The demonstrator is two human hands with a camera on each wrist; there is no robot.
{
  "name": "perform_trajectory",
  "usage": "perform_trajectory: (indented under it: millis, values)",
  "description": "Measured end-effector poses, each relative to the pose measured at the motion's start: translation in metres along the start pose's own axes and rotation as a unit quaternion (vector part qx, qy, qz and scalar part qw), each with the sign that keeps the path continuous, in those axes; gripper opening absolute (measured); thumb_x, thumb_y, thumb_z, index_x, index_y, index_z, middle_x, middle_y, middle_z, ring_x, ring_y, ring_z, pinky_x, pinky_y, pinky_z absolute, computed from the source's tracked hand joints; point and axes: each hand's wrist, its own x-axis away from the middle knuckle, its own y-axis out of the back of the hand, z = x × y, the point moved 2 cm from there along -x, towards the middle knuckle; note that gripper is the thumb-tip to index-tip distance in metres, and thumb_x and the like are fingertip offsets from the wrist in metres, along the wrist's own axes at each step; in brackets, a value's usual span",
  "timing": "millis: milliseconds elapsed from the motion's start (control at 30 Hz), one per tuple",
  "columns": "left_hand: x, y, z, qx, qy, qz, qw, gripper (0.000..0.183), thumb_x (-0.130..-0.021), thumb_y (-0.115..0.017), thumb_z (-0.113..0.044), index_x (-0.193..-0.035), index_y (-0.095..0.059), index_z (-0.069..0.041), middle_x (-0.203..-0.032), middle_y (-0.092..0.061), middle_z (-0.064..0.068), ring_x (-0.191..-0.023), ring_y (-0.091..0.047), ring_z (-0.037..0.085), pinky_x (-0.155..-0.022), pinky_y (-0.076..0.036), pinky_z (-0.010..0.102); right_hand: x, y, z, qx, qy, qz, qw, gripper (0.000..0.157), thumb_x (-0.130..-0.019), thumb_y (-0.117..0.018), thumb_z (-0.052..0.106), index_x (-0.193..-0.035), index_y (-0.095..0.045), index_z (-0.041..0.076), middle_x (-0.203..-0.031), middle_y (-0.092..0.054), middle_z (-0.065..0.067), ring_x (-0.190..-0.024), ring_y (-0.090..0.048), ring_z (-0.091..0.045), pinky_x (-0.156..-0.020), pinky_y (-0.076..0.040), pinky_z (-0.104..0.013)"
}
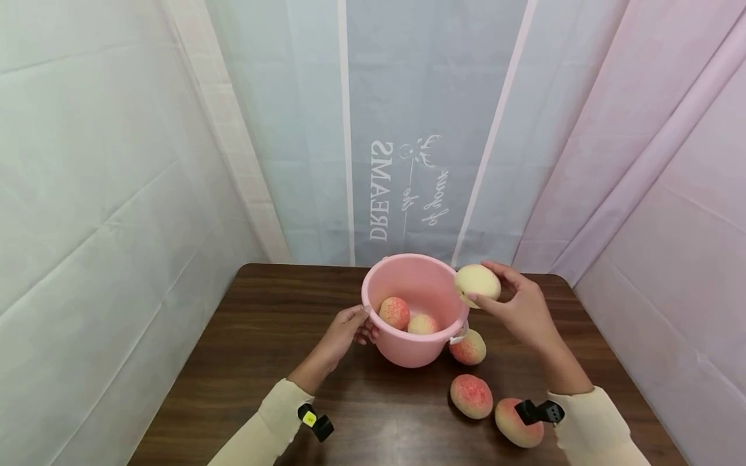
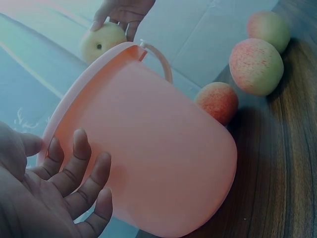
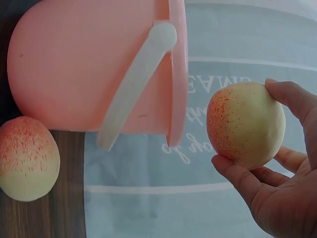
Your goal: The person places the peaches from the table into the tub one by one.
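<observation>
A pink bucket (image 1: 416,349) stands upright near the back of the table, its white handle (image 3: 136,87) hanging down on the right side. Inside it lie two peaches, one mostly red (image 1: 394,313) and one paler (image 1: 422,324). My left hand (image 1: 348,329) pinches the bucket's left rim between thumb and fingers. In my right hand (image 1: 521,310) is a pale yellow peach (image 1: 478,285) with a red-speckled side, gripped between thumb and fingertips. It is held at rim height, just off the bucket's right edge.
On the dark wooden table (image 1: 245,362), a peach (image 1: 469,347) rests against the bucket's right side. Nearer the front lie two more, a red one (image 1: 471,396) and another (image 1: 519,424) partly behind the right wrist's camera. A printed curtain (image 1: 408,97) hangs behind the table.
</observation>
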Motion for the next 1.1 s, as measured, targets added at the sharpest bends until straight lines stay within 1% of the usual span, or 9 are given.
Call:
perform_trajectory:
  millis: [33, 233, 367, 467, 667, 800, 1000, 1100]
  values:
    - [0.000, 0.000, -0.001, 0.001, 0.001, -0.001, 1.0000, 0.041, -0.110, -0.042, -0.035, -0.101, -0.064, -0.002, -0.085, -0.068, 0.006, -0.081, -0.065, 0.021, -0.073, -0.050, 0.034, -0.001, -0.001, 0.001, -0.002, 0.001, 0.003, 1.000, 0.063, -0.085, -0.085, 0.021, -0.141, -0.058, 0.010, -0.128, -0.065, -0.011, -0.098, -0.063, -0.005, -0.071, -0.053, -0.017]
    - [-0.001, -0.001, -0.001, 0.003, -0.004, 0.004, 1.0000, 0.042, -0.110, -0.041, -0.036, -0.099, -0.063, -0.001, -0.084, -0.068, 0.006, -0.080, -0.064, 0.019, -0.076, -0.051, 0.039, -0.005, -0.009, 0.004, 0.003, 0.005, 0.014, 1.000, 0.063, -0.084, -0.085, 0.024, -0.140, -0.059, 0.010, -0.129, -0.065, -0.009, -0.100, -0.062, -0.010, -0.073, -0.052, -0.018]
    - [-0.001, 0.000, -0.001, 0.004, -0.006, 0.004, 1.0000, 0.042, -0.111, -0.041, -0.035, -0.099, -0.063, -0.002, -0.084, -0.068, 0.007, -0.079, -0.064, 0.019, -0.074, -0.051, 0.037, -0.008, -0.015, 0.005, 0.009, 0.007, 0.021, 1.000, 0.062, -0.085, -0.085, 0.024, -0.139, -0.059, 0.010, -0.129, -0.065, -0.007, -0.100, -0.062, -0.011, -0.075, -0.052, -0.018]
    - [-0.002, 0.000, -0.001, 0.005, -0.006, 0.002, 1.0000, 0.042, -0.111, -0.041, -0.035, -0.098, -0.063, -0.002, -0.084, -0.068, 0.007, -0.079, -0.064, 0.019, -0.074, -0.051, 0.037, -0.009, -0.020, 0.006, 0.007, 0.002, 0.029, 1.000, 0.062, -0.085, -0.085, 0.026, -0.139, -0.059, 0.010, -0.129, -0.065, -0.008, -0.099, -0.064, -0.013, -0.074, -0.053, -0.019]
    - [-0.002, 0.000, -0.004, 0.002, -0.006, 0.003, 1.0000, 0.041, -0.110, -0.041, -0.034, -0.098, -0.063, -0.002, -0.084, -0.068, 0.007, -0.079, -0.063, 0.019, -0.077, -0.051, 0.043, -0.012, -0.027, 0.009, -0.002, -0.007, 0.038, 0.999, 0.064, -0.084, -0.085, 0.028, -0.140, -0.059, 0.012, -0.130, -0.065, -0.007, -0.101, -0.063, -0.015, -0.075, -0.055, -0.022]
    - [-0.002, 0.001, -0.005, 0.001, -0.007, 0.004, 1.0000, 0.040, -0.111, -0.041, -0.034, -0.098, -0.063, -0.002, -0.084, -0.067, 0.007, -0.079, -0.063, 0.019, -0.076, -0.050, 0.040, -0.014, -0.030, 0.010, -0.005, -0.006, 0.041, 0.999, 0.065, -0.084, -0.085, 0.030, -0.140, -0.059, 0.013, -0.131, -0.065, -0.006, -0.103, -0.062, -0.018, -0.075, -0.055, -0.023]
    - [-0.003, 0.001, -0.006, 0.001, -0.001, 0.004, 1.0000, 0.040, -0.111, -0.041, -0.033, -0.099, -0.063, -0.003, -0.085, -0.068, 0.007, -0.080, -0.064, 0.019, -0.078, -0.051, 0.044, -0.018, -0.035, 0.012, -0.002, -0.006, 0.045, 0.999, 0.065, -0.083, -0.086, 0.029, -0.140, -0.059, 0.011, -0.131, -0.064, -0.009, -0.101, -0.064, -0.020, -0.074, -0.055, -0.021]
    - [-0.004, 0.002, -0.005, 0.003, 0.001, 0.006, 1.0000, 0.041, -0.111, -0.040, -0.035, -0.100, -0.064, -0.003, -0.085, -0.068, 0.007, -0.080, -0.064, 0.019, -0.078, -0.051, 0.042, -0.019, -0.037, 0.013, -0.008, -0.006, 0.048, 0.999, 0.065, -0.084, -0.086, 0.028, -0.140, -0.059, 0.011, -0.131, -0.064, -0.010, -0.100, -0.065, -0.020, -0.073, -0.055, -0.022]
